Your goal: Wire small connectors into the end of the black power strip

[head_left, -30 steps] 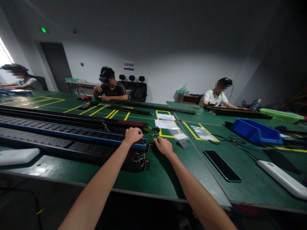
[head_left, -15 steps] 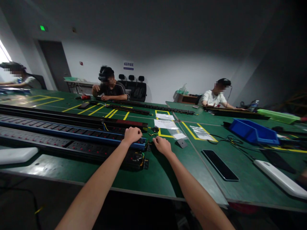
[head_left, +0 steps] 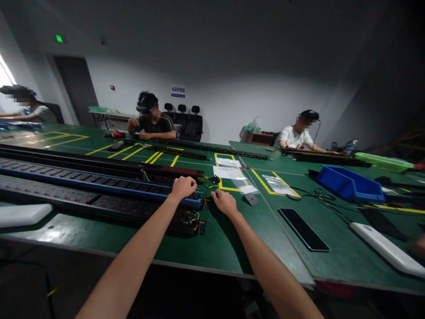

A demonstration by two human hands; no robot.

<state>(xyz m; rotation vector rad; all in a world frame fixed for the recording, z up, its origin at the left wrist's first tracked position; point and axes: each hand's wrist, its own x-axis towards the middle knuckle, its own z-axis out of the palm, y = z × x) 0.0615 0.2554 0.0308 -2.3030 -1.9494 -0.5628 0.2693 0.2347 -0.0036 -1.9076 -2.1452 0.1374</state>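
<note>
My left hand is closed over the right end of a long blue-edged strip lined with sockets; whatever is between its fingers is too small to name. Just right of that end, my right hand is closed too, its fingertips near thin wires, and I cannot make out what it holds. In front lies a black socket strip with an open end showing wires. A small black bracket sits beyond my hands, and a grey square plate rests to their right.
A phone, a white power bank, black cables and a blue bin occupy the right side. Papers lie beyond my hands. Three people sit across the green table. A white object is at left.
My hands have hardly moved. The person across at the left has shifted the raised hand slightly.
</note>
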